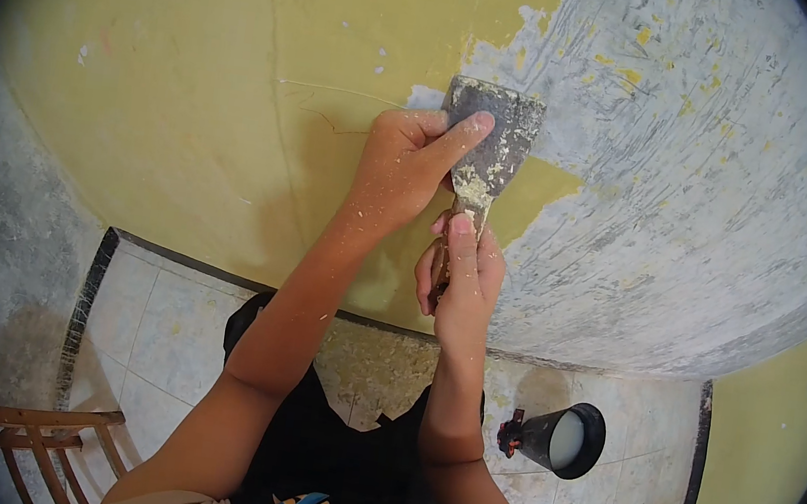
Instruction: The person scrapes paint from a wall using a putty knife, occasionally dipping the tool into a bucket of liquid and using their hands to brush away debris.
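A wide paint scraper (509, 134) with a dusty, paint-flecked metal blade is held up against the wall, blade upward. My right hand (469, 275) is closed around its handle, thumb lying along the neck. My left hand (409, 162) pinches the blade, its thumb on the near face and its fingers mostly hidden behind. Pale flakes stick to the blade and to both hands and forearms. Yellow paint (346, 64) covers the wall to the left of the blade. To the right the wall is bare grey-white plaster (674, 184), scratched and dotted with yellow bits.
A black bucket (589, 466) holding whitish liquid stands on the tiled floor (178, 325) at the right. Scraped flakes (379, 370) litter the floor by the wall. A wooden slatted chair (40, 419) is at the lower left. A dark skirting strip (190, 263) runs along the wall's foot.
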Demonstrator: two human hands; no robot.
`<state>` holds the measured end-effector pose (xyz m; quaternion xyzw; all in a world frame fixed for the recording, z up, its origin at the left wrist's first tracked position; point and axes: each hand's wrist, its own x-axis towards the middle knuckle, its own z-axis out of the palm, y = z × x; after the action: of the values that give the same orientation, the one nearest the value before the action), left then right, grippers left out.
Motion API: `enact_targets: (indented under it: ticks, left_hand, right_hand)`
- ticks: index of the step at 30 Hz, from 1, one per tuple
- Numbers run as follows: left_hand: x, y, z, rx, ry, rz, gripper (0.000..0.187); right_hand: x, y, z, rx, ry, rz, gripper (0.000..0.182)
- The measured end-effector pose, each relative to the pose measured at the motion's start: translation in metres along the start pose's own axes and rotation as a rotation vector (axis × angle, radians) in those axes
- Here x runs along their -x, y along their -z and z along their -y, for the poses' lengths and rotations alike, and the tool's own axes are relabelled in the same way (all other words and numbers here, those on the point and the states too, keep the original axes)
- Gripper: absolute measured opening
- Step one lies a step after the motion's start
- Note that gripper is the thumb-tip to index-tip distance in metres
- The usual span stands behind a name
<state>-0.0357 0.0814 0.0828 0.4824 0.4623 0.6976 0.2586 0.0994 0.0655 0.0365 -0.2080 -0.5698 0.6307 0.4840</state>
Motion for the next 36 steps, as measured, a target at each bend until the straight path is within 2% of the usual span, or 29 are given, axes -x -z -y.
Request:
enact_targets:
  ticks: [2,6,11,12,14,17,23,26,30,33,36]
  left_hand:
    - [-0.002,-0.008,-0.001,0.151,-0.010,-0.073,0.044]
    - [-0.005,-0.003,-0.004,-0.038,-0.014,-0.065,0.034]
    - [-0.005,-0.015,-0.004,0.148,-0.046,-0.141,0.029]
    - [-0.006,-0.015,-0.002,0.147,-0.046,-0.142,0.029]
    - [-0.013,-0.014,0.001,0.111,-0.150,-0.187,0.040]
    - [-0.015,-0.020,-0.001,0.155,-0.161,-0.230,0.038]
    - [-0.009,-0.022,-0.013,0.265,-0.043,-0.195,0.037]
    - [-0.010,-0.023,-0.005,0.275,-0.083,-0.176,0.036]
    - [-0.011,-0.025,-0.014,0.304,-0.055,-0.180,0.037]
    - [-0.022,-0.020,-0.024,0.282,-0.099,-0.127,0.036]
    - [-0.023,-0.025,-0.036,0.328,-0.046,-0.131,0.036]
  right_hand:
    - [-0.002,-0.003,0.002,0.086,0.022,0.017,0.036]
    - [-0.001,-0.010,0.008,0.016,0.027,0.001,0.033]
    - [0.002,-0.018,0.012,0.030,-0.014,0.022,0.035]
    - [0.002,-0.019,0.012,0.030,-0.014,0.024,0.035]
    - [-0.001,-0.021,0.013,-0.013,-0.006,0.032,0.036]
    - [0.000,-0.025,0.016,-0.051,-0.011,0.036,0.036]
    - [0.003,-0.020,0.015,-0.002,0.019,0.020,0.036]
    - [0.007,-0.015,0.022,0.068,-0.012,-0.025,0.036]
    - [0.007,-0.019,0.032,0.012,-0.013,-0.026,0.033]
    - [-0.004,-0.022,0.038,-0.043,0.000,0.009,0.034]
    - [-0.006,-0.022,0.042,-0.039,0.009,0.056,0.036]
